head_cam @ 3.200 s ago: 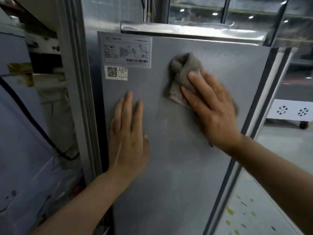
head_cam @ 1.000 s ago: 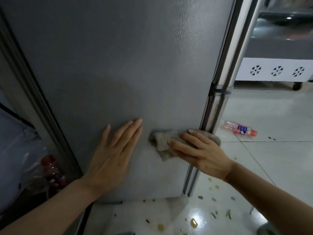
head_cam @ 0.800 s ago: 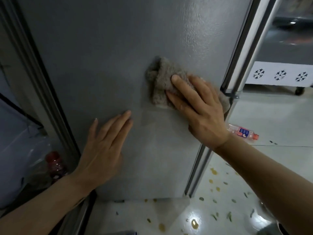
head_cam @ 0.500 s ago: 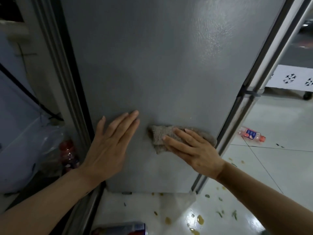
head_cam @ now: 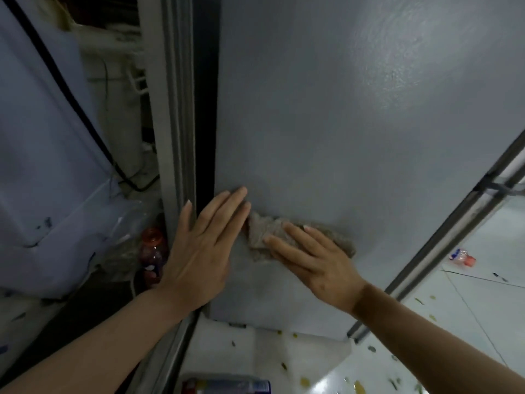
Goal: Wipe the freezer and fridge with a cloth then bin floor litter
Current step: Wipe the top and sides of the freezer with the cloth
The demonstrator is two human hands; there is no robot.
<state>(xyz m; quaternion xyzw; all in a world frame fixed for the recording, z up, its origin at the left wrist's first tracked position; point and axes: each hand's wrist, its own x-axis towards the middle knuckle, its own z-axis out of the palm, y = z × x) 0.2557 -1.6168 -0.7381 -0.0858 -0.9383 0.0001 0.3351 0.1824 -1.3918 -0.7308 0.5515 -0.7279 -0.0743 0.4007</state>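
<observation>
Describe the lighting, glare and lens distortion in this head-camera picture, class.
Head view: dim overall; a soft glare patch brightens the grey fridge panel at upper right; the wet floor mirrors a light near the bottom; wide-angle bending leans the door trim; the cloth and both hands look slightly soft.

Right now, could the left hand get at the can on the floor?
Probably yes: the left hand lies flat on the fridge panel, holding nothing, and the can lies below it with nothing between.
</observation>
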